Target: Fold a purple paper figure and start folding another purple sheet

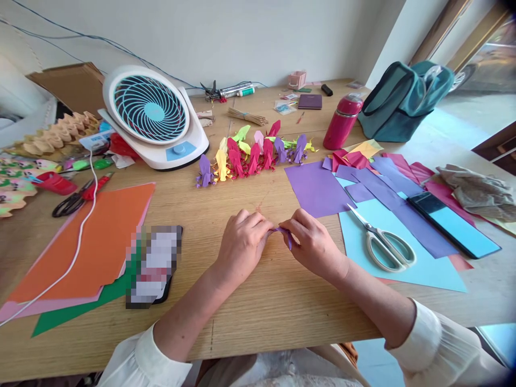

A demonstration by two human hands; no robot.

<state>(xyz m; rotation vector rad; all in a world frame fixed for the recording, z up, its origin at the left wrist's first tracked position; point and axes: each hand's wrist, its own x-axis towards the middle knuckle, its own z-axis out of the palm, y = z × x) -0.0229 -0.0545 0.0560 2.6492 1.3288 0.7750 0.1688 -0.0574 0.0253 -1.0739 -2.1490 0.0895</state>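
Between my two hands, over the middle of the table, is a small piece of folded purple paper. My left hand pinches its left end with the fingers closed. The fingers of my right hand are closed on the right end, where a narrow strip hangs down. Most of the paper is hidden by the fingertips. Behind the hands, a row of folded paper figures in red, purple, yellow, pink and green lies on the wood. Scissors with white handles rest on a light blue sheet to the right.
Purple sheets and a dark phone lie right. A red bottle and teal bag stand behind. At left are a white fan, orange paper, a white cable, black scissors and another phone.
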